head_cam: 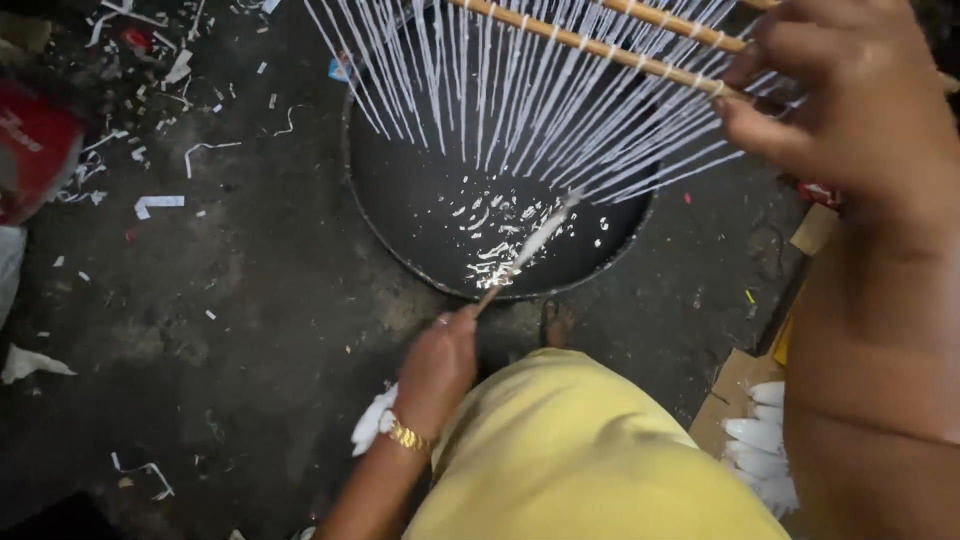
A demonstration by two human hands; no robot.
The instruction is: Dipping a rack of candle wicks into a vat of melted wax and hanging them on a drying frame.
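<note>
A: What are the hands doing?

B: The right hand (850, 110), high at the upper right, is closed around the ends of some thin wooden rods (600, 45). Rows of white strings (520, 110) hang from those rods and fan down over a dark round basin (400, 200).

A: And the left?

B: The left hand (440, 365) sits lower, near the middle, with a gold wristband (405, 435) on the wrist. Its fingers are shut on the near end of a slim stick (525, 250), which slants up and to the right over the basin. The far part of the stick is coated white and reaches the lower ends of the strings.

A: What is in the basin?

B: White flecks lie scattered over its dark inside. Whether the stick's tip touches the strings or only passes in front of them, I cannot tell.

A: Where does the basin stand?

B: On a dark floor (250, 300), just beyond the person's knee, which is covered in yellow cloth (570, 450). White scraps (160, 205) litter the floor to the left, and something red (35, 150) lies at the left edge. At the lower right there is brown cardboard (735, 395) with a few white pointed pieces (760, 440) beside it
</note>
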